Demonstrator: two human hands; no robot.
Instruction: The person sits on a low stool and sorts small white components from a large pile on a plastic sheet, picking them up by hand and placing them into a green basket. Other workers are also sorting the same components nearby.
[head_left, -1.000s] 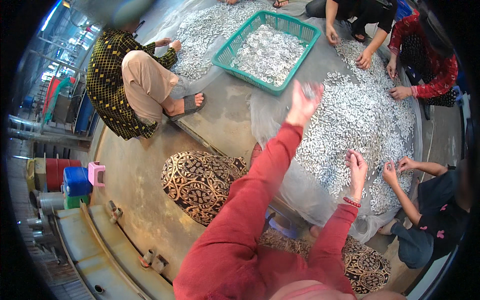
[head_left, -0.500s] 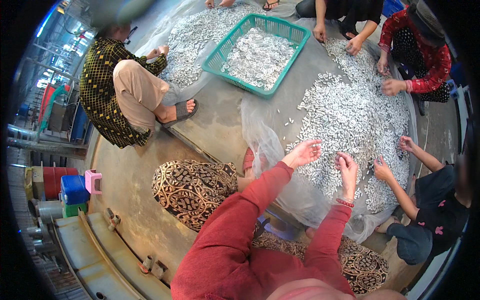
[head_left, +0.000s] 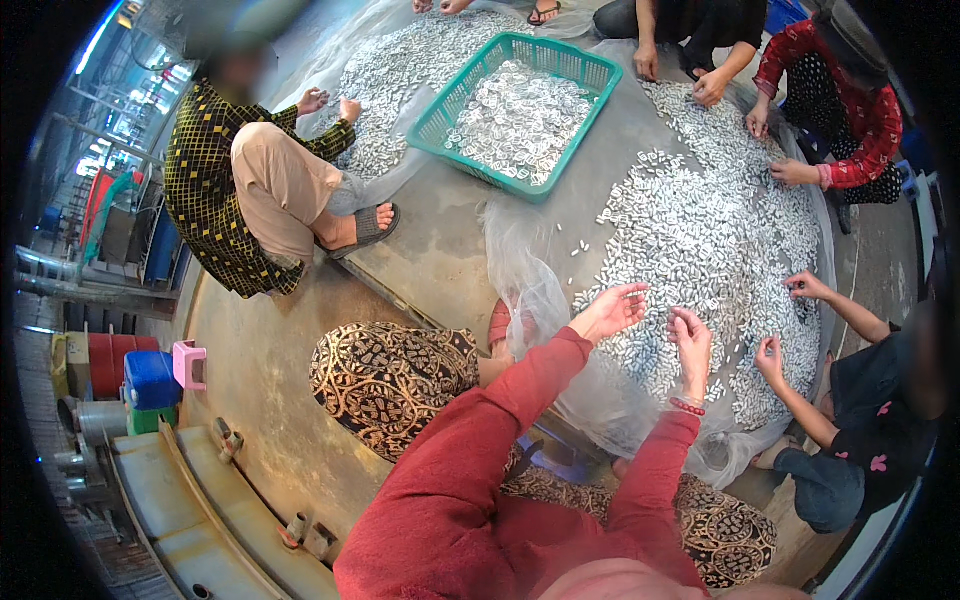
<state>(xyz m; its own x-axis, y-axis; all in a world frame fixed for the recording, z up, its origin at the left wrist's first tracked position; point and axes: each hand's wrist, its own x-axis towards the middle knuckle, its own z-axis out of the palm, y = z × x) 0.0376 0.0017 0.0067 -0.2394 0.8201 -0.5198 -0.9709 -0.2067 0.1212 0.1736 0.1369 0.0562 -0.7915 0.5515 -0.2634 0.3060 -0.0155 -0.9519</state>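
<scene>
In front of me spreads a pile of small silver-coloured pieces (head_left: 690,240), many shaped like flat loops or short bars, on thin clear plastic sheeting (head_left: 535,280). Over its near left part is my left hand (head_left: 615,311), its fingers loosely bent and apart, with no piece plainly visible in it. To the right, my right hand (head_left: 691,342) is raised above the pieces with its fingers curled together. Whatever its fingertips hold is too small to make out. A red bead bracelet (head_left: 687,406) circles my right wrist.
Beyond the pile stands a green plastic basket (head_left: 430,128) with more silver pieces inside. Co-workers crouch around: a person in a yellow-checked shirt (head_left: 215,190) at left, a person in red sleeves (head_left: 860,140) far right, others nearby. A pink stool (head_left: 188,365) and blue container (head_left: 147,378) stand left.
My hands have barely moved; the left shifts slightly right. At left, the checked-shirt person's hands have parted. At right, the nearest co-worker's hands have shifted a little.
</scene>
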